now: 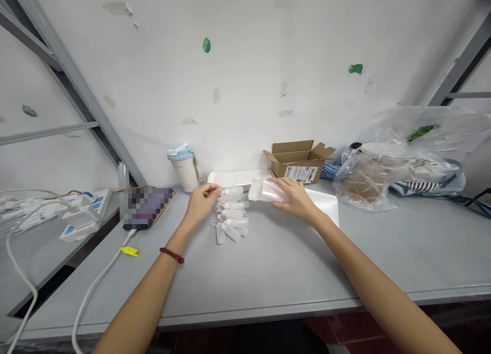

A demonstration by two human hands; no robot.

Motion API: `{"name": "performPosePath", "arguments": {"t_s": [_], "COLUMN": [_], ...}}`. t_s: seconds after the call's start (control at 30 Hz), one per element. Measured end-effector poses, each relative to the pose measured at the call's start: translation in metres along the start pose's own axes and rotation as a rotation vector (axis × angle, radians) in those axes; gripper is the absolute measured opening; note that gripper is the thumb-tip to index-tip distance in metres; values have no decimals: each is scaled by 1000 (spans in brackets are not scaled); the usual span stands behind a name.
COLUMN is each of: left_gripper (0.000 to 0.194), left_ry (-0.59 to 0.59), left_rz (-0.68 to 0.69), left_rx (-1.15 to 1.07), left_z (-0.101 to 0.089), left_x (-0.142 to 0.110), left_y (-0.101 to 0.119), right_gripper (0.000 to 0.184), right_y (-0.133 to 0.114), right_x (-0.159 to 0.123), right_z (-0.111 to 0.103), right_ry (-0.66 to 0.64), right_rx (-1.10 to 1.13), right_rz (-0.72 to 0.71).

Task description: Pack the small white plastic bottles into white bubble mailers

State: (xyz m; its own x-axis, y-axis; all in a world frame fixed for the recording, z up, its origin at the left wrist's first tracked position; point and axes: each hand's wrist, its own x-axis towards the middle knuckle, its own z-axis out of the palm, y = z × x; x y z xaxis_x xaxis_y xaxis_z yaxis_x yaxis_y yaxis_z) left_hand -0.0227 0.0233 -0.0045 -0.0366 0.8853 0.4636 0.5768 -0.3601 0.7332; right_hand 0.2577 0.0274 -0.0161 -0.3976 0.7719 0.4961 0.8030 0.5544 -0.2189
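Several small translucent plastic tubes with thin loops (235, 222) lie in a row on the grey table. At the far end of the row, my left hand (202, 200) pinches the loop end of one tube; the fingertips partly hide it. To its right, my right hand (295, 196) is wrapped over a clear plastic packet (264, 190), held tilted with its end towards the tubes. What is inside the packet is hard to make out. Under my right wrist lies a white, shiny padded sheet or envelope (326, 203).
Behind the hands are a long white box (238, 177), an open cardboard box (297, 162) and a lidded cup (184, 170). A phone (148, 208) with a white cable (99, 280) is at left. Plastic bags (368, 182) and blue fabric (441, 177) fill the right back.
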Motion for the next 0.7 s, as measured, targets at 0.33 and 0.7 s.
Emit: {"name": "performPosePath", "arguments": {"t_s": [0.33,0.7], "left_gripper": [24,16], "left_ry": [23,52], "left_rz": [88,244], "left_rx": [-40,26], "left_z": [8,20], "left_x": [-10,-23], "left_y": [19,27], "right_gripper": [66,53], "right_y": [-13,-21], "right_x": [0,-2], "right_z": [3,4], "right_ry": [8,78], "right_rx": [-4,22], "right_rz": [-8,-141]}}
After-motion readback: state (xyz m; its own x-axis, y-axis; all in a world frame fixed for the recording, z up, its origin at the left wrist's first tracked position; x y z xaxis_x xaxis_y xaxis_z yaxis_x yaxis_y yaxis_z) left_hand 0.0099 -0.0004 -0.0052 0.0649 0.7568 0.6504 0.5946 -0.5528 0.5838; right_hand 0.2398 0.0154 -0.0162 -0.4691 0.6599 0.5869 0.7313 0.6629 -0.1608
